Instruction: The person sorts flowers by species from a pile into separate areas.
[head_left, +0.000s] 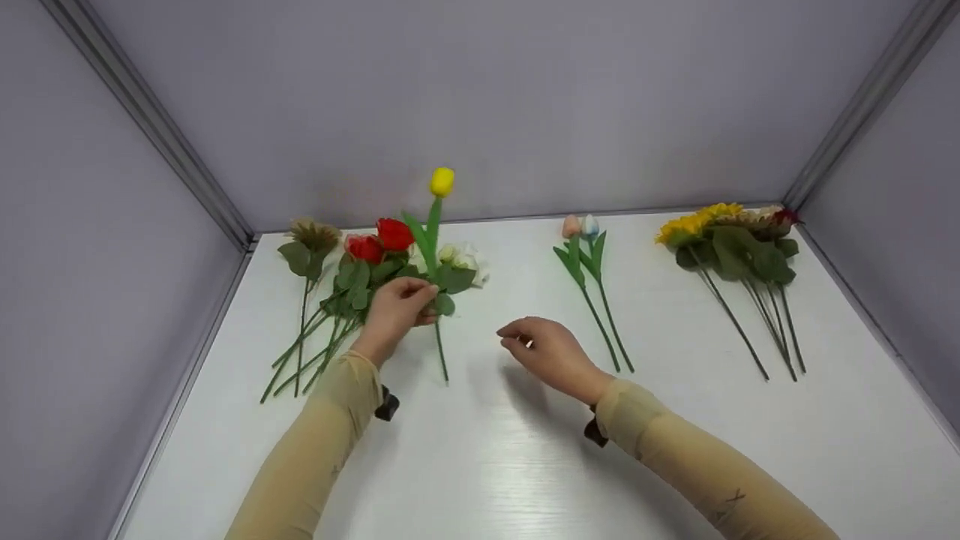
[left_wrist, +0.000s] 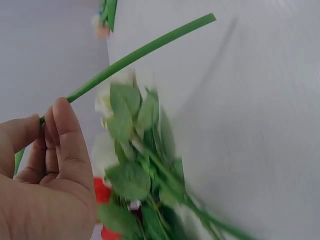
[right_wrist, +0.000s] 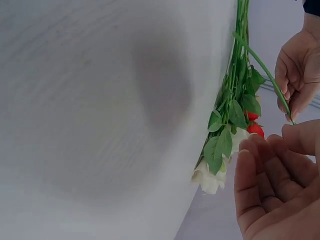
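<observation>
A yellow tulip (head_left: 442,182) with green leaves stands nearly upright in my left hand (head_left: 401,311). Thumb and fingers pinch its green stem (left_wrist: 145,50), whose lower end sticks out free above the table in the left wrist view. Behind that hand lie red roses (head_left: 394,235) and white roses (head_left: 466,259), partly covered by it. My right hand (head_left: 541,352) hovers over the table to the right of the tulip. Its fingers are loosely bent, with nothing between them, as the right wrist view also shows.
Two tulips, one pink (head_left: 571,226) and one pale blue-white (head_left: 590,226), lie right of centre. Sunflowers (head_left: 697,223) and a dark red flower (head_left: 784,217) lie in a bunch at far right. A brownish flower (head_left: 313,235) is at far left. Grey walls (head_left: 495,97) enclose the white table (head_left: 480,465).
</observation>
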